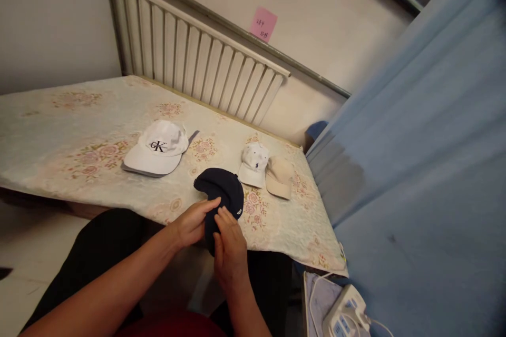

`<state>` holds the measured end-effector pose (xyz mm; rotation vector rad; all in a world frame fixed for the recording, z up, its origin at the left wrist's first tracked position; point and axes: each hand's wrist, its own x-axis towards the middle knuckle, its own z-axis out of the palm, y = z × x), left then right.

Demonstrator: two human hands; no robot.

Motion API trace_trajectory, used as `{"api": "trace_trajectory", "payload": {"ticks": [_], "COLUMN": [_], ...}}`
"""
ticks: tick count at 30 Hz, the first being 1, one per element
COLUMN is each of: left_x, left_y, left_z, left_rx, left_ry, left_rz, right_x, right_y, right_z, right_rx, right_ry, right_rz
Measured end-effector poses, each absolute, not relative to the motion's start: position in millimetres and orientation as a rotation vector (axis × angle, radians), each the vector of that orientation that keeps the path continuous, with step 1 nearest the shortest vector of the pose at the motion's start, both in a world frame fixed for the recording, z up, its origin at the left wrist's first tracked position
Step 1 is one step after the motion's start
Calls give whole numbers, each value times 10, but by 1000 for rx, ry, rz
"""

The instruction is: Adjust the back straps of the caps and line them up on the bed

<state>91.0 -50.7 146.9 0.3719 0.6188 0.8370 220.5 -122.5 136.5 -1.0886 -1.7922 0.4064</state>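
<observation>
A dark navy cap (221, 189) lies at the near edge of a bed with a floral cover (59, 137). My left hand (193, 221) grips its near side with curled fingers. My right hand (229, 250) holds the lower part of the same cap, fingers pressed onto the fabric. Further back on the cover rest a white cap with black letters (158, 150), a small white cap (254, 164) and a beige cap (280, 176), the last two side by side.
A white radiator (197, 58) runs along the wall behind the bed, with a pink sticky note (263, 24) above it. A blue curtain (427, 158) hangs on the right. A white power strip with cables (346, 313) sits at the lower right.
</observation>
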Motion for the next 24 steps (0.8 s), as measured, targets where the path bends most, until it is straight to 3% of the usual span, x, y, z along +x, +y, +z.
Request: {"api": "trace_trajectory", "payload": {"ticks": [12, 24], "left_x": [969, 973], "left_y": [-607, -645], "left_z": [1657, 1661], "left_rx": [544, 577], "left_ry": [794, 636], "left_rz": [864, 901], "right_x": [2235, 2239], "right_y": [-1211, -1099], "right_z": [1331, 1302], "right_rx": [-1249, -1173], "right_ry": [-1680, -1730], "right_rz": [278, 209]}}
